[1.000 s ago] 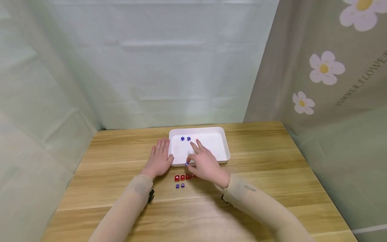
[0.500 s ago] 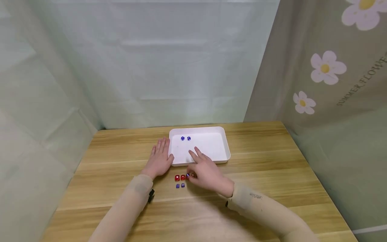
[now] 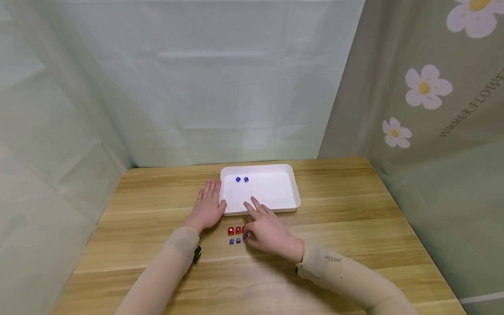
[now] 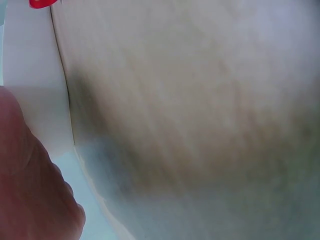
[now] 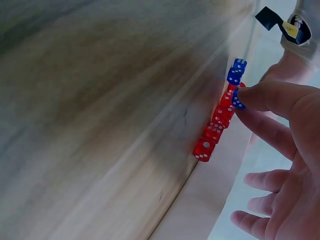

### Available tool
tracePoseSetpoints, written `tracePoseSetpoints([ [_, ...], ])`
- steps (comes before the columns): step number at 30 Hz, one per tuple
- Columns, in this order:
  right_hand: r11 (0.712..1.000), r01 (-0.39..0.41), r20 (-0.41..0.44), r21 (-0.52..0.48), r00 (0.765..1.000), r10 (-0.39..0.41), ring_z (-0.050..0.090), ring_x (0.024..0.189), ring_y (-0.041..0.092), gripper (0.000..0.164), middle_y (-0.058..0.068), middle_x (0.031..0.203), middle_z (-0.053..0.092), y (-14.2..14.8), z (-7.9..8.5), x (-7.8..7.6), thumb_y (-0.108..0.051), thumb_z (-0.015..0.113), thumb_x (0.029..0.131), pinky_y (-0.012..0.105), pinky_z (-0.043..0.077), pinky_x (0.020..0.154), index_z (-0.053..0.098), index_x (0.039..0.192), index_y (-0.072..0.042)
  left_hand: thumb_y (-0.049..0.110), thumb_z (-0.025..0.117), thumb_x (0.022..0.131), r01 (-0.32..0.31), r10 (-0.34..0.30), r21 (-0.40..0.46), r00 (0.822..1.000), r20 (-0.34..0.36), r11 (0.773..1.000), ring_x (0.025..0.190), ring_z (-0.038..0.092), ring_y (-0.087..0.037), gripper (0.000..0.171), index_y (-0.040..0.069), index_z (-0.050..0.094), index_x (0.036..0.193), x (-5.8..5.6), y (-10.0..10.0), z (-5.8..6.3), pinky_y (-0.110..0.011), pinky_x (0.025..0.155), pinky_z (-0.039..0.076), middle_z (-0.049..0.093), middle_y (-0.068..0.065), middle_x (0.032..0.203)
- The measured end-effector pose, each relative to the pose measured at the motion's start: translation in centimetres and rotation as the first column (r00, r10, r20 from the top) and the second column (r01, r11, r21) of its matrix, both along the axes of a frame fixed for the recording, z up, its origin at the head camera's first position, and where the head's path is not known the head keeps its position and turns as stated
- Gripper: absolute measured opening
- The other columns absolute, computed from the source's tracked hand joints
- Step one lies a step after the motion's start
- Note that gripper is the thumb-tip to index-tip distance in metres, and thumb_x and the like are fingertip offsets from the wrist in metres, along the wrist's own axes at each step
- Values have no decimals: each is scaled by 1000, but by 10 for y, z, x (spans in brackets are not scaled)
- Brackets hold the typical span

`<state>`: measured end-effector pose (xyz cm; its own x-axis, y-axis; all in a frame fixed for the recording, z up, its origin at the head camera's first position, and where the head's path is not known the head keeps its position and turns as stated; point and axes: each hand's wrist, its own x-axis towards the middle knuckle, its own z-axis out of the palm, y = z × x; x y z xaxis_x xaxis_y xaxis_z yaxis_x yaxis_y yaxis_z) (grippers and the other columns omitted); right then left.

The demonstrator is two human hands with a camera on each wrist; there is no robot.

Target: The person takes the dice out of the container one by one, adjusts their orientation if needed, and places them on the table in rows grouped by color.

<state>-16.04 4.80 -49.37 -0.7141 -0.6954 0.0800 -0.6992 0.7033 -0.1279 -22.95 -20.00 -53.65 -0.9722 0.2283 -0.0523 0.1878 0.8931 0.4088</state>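
My right hand [image 3: 271,229] pinches a blue die [image 5: 237,99] between thumb and forefinger, its other fingers spread. The die is low in front of a row of red dice [image 5: 213,132], beside two blue dice [image 5: 234,75] that sit on the table nearer to me. In the head view this hand hides part of the red row. Flat on the table lies my left hand [image 3: 207,210], fingers straight, along the left side of a white tray [image 3: 275,186]. Its thumb is at the tray's near left corner.
Two more blue dice [image 3: 242,179] lie inside the tray toward its back left. The wooden table [image 3: 346,218] runs up to pale curtains [image 3: 236,87] at the back and sides. A black strap or clip [image 3: 197,254] shows at the left wrist.
My right hand has come toward me from the tray's front edge, carrying the blue die over the red row and down beside the two blue dice. My left hand has stayed still.
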Motion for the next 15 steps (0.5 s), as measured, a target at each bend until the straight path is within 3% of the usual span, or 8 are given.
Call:
tracePoseSetpoints([
  [15, 999, -10, -18, 47, 1000, 11, 21, 161, 43, 16, 18, 168, 40, 0, -8, 0, -38, 86, 90, 57, 33, 125, 87, 104, -30, 34, 38, 112, -3, 3, 9, 1000, -2, 1000, 164, -7, -40, 76, -2, 4, 170, 0, 0, 0, -58, 131, -2, -2, -22, 178],
])
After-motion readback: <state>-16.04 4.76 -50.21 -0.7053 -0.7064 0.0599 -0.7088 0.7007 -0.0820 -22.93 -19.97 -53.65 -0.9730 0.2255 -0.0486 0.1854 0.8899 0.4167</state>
